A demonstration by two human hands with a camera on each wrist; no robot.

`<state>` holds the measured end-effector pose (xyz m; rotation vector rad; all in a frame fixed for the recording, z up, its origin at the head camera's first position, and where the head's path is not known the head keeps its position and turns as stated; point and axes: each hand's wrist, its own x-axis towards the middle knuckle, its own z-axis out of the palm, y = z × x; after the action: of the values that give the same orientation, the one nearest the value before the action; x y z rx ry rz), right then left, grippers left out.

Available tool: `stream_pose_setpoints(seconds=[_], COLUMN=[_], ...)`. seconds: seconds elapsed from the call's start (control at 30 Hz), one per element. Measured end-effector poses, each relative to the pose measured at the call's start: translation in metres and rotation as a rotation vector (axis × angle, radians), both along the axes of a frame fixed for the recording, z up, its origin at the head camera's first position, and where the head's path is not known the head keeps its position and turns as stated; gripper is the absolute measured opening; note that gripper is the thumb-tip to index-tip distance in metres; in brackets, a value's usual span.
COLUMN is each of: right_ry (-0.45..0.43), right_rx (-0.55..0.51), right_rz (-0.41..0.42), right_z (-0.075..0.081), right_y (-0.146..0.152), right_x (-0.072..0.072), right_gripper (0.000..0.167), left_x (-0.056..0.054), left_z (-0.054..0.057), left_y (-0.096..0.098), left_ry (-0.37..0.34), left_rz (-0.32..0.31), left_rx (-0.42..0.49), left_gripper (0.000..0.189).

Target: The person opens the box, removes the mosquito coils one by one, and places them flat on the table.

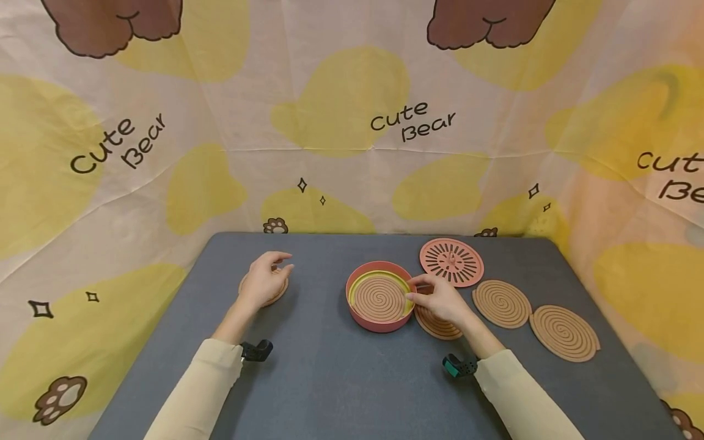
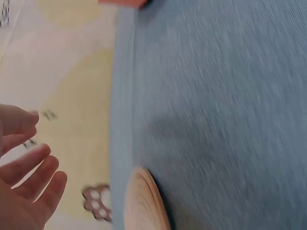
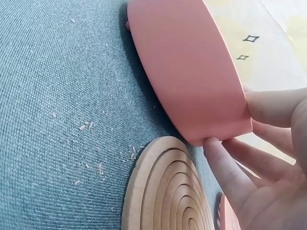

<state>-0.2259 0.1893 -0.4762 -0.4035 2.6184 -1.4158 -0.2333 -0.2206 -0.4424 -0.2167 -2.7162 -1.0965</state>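
Observation:
A brown mosquito coil [image 1: 381,297] lies inside a round pink holder [image 1: 379,325] with a yellow inner ring. My right hand [image 1: 440,298] holds the holder's right rim, and in the right wrist view its fingertips sit against the pink wall [image 3: 187,62]. Partly covered by that hand, another mosquito coil [image 1: 438,326] lies beside the holder. On the left, my left hand [image 1: 263,282] hovers over a mosquito coil [image 1: 280,296] with its fingers loosely bent and nothing between them. The left wrist view shows the same coil [image 2: 144,203] below the hand.
A slotted pink lid [image 1: 466,263] lies behind my right hand. Two mosquito coils, one nearer [image 1: 502,304] and one further right [image 1: 564,333], lie side by side on the grey table [image 1: 341,385]. A printed cloth [image 1: 341,110] hangs behind the table.

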Motion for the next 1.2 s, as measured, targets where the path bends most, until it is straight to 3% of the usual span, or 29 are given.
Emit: stream_pose_setpoints(seconds=[0.27,0.5,0.67,0.83,1.2], right_ry=[-0.003,0.005,0.012,0.003,0.014], right_rx=[-0.004,-0.003,0.01,0.004,0.01], right_rz=[-0.005,0.015,0.016,0.01,0.01], right_z=[0.0,-0.001,0.001,0.004,0.001], right_y=[0.0,0.002,0.001,0.001,0.001], right_x=[0.001,-0.001,-0.001,-0.002,-0.001], right_gripper=[0.036,0.036,0.036,0.036,0.035], left_x=[-0.004,-0.005,-0.006,-0.01,-0.015], left_z=[0.009,0.014,0.016,0.014,0.006], left_y=[0.037,0.063,0.08,0.1,0.138], left_ry=[0.047,0.025,-0.001,-0.032,-0.061], left_rz=[-0.117,-0.156,-0.22,-0.295,-0.374], left_rx=[0.046,0.027,0.018,0.031,0.047], left_gripper=[0.029,0.027,0.027,0.026,0.022])
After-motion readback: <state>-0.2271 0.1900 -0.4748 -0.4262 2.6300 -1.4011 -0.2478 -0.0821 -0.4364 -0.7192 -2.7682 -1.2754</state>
